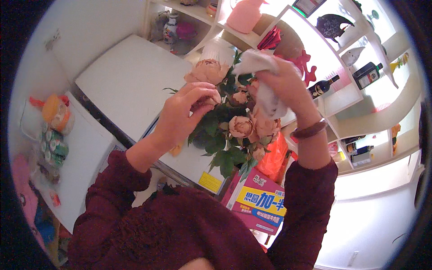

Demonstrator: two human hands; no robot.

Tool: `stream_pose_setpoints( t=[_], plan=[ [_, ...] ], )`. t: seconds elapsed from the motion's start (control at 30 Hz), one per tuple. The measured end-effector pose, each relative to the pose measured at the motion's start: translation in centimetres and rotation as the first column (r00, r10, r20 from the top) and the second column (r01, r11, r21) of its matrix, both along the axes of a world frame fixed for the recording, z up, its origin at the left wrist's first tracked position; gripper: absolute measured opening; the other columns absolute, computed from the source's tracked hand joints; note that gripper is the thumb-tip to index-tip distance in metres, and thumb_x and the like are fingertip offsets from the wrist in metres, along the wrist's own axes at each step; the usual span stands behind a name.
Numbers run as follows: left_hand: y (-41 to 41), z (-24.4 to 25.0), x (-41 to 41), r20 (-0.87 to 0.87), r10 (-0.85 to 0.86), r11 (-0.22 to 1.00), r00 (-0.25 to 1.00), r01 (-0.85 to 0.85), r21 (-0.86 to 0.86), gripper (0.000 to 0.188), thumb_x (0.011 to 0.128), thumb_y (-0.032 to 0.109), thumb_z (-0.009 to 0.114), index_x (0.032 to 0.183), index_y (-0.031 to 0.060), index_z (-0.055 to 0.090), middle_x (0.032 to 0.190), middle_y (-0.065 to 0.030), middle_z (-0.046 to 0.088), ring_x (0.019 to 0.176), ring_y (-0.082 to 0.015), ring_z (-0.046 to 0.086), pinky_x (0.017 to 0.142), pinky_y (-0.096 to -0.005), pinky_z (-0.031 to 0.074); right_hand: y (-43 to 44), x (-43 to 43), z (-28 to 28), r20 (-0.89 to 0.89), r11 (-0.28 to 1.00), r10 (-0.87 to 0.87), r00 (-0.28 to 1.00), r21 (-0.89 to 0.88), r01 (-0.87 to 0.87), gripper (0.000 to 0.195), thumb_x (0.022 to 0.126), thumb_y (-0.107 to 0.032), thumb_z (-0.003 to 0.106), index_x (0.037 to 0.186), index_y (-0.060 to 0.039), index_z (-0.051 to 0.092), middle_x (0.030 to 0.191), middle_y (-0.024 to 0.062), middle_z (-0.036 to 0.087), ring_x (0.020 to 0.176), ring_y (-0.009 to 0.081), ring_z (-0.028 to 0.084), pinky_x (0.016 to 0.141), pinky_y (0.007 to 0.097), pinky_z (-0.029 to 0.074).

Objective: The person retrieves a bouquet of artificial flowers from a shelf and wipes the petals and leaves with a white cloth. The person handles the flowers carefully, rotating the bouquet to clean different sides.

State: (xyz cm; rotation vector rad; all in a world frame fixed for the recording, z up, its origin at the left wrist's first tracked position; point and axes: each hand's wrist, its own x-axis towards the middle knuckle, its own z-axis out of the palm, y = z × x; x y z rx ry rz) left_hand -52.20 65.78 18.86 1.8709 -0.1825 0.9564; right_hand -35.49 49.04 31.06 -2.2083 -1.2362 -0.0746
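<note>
My right hand (287,84) grips a crumpled white cloth (270,101), slightly blurred, against the right side of a bunch of flowers. My left hand (189,108) has its fingers curled towards the thumb at the left of the bunch; whether a petal or stem is between them is hidden. The bunch has peach peony-like blooms, among them a large flower (207,72) above my left hand and a rounder flower (241,126) lower down. Dark green leaves (226,162) spread below. A white ribbed vessel (217,49) shows behind the top bloom.
Beneath my left arm is a white chest-like appliance top (131,77). A purple-red printed carton (256,206) and an orange-red plastic bag (273,157) stand below the flowers. Lit shelves hold a pink pitcher (244,15) and bottles (324,86). Green cans (54,145) sit at far left.
</note>
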Motion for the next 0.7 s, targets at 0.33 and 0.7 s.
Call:
stream_pose_setpoints(
  t=[0.33,0.7],
  plan=[
    [0.7,-0.7,1.2,-0.051,0.134,0.989,0.99,-0.13,0.071,0.025,0.082,0.006,0.069,0.105,0.0022,0.062,0.109,-0.0103,0.064,0.089,-0.0274,0.066,0.077,-0.0339,0.053,3.8,-0.8,-1.8,0.584,0.98,0.163,0.795,-0.001,-0.2,0.027,0.07,-0.011,0.065,0.095,-0.0047,0.069,0.087,0.0162,0.069,0.079,0.0325,0.067,0.074,0.0387,0.054],
    [1.3,-1.6,-1.6,-0.316,0.13,0.96,0.94,-0.199,-0.197,0.03,0.094,0.028,0.059,0.112,0.0039,0.058,0.103,-0.0073,0.063,0.094,-0.0201,0.063,0.085,-0.0276,0.047,-3.8,-11.3,0.6,0.038,0.957,-0.145,0.989,0.261,0.13,0.033,0.096,-0.019,0.047,0.121,-0.0003,0.057,0.112,0.0121,0.061,0.101,0.0214,0.061,0.088,0.0345,0.048]
  ],
)
